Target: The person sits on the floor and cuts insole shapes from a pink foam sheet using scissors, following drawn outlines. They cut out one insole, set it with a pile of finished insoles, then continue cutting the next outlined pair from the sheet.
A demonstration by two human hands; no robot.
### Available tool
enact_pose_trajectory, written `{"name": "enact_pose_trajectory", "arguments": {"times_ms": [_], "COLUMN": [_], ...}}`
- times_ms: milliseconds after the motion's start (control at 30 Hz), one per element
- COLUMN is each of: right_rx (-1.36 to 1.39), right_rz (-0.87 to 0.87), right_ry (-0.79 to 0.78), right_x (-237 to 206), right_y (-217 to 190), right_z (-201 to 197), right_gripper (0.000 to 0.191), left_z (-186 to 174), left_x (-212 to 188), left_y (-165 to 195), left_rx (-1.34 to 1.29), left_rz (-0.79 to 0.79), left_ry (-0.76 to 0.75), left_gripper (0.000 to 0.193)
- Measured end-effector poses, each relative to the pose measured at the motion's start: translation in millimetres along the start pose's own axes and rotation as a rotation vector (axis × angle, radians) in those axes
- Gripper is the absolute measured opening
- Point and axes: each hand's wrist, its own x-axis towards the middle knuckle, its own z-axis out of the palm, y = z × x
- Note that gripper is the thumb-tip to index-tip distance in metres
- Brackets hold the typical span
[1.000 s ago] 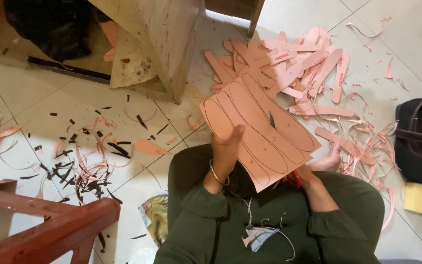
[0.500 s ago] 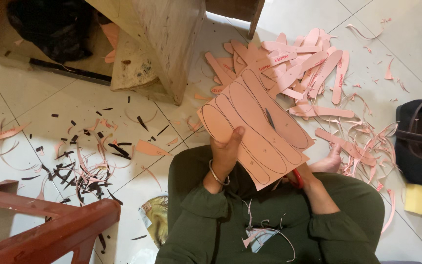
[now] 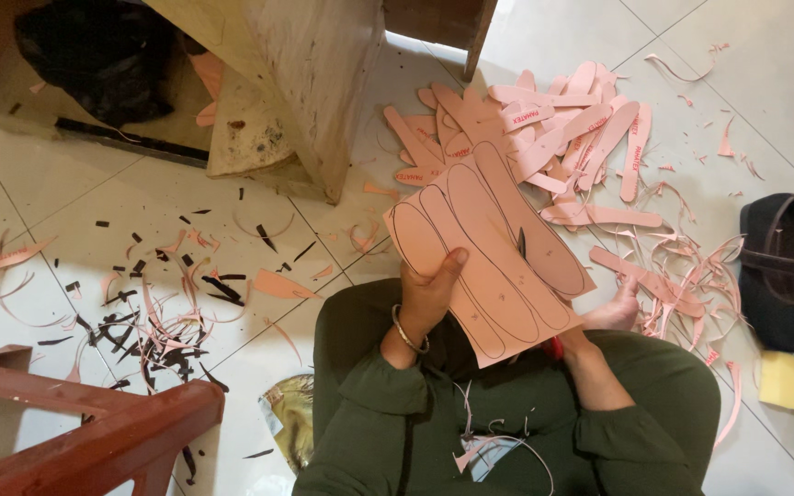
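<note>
While the left hand (image 3: 429,298) is pinching the lower left edge of a pink sheet (image 3: 489,262) at the centre of the frame, thumb lying on the drawn face and fingers closed behind it, the right hand (image 3: 573,342) is working under the sheet's lower right corner, mostly hidden, so I cannot tell how far it is open; something red (image 3: 554,348), probably a tool handle, is peeking out there, and a dark blade tip (image 3: 521,242) is poking up through the sheet near its middle. The sheet is carrying several long sole-shaped outlines drawn in dark line and is being held tilted above the lap, over the green sleeves (image 3: 388,386). It is looking light and thin, holding fairly flat from one edge, so I judge it a stiffish board or foam that is bending rather than drooping, easy to crease or tear along a cut line. Taking hold at a bare margin, close to the line being cut, seems the safest grip, since the far corner is hanging free and is likely to flap. Finished pink cut-outs (image 3: 544,129) are lying piled on the tiled floor (image 3: 765,64) in the upper right, with thin pink trimmings (image 3: 691,266) curling just beside them and dark scraps (image 3: 158,312) scattered at left
</note>
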Motion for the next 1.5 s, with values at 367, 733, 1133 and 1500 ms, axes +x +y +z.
{"name": "enact_pose_trajectory", "arguments": {"times_ms": [367, 733, 1133, 1500], "right_rx": [0.197, 0.568, 0.269, -0.012], "right_rz": [0.070, 0.188, -0.065, 0.378], "right_ry": [0.040, 0.104, -0.064, -0.424], "right_x": [-4, 1, 13, -16], "right_y": [-5, -4, 13, -22], "right_z": [5, 6, -4, -41], "right_gripper": [0.040, 0.038, 0.037, 0.048], "left_z": [-2, -9, -19, -19], "left_x": [3, 1, 10, 38], "left_y": [-10, -20, -2, 5], "left_rx": [0.002, -0.044, -0.264, -0.026], "left_rz": [0.030, -0.010, -0.233, -0.028], "left_ry": [0.026, 0.023, -0.027, 0.347], "left_gripper": [0.015, 0.017, 0.024, 0.017]}}
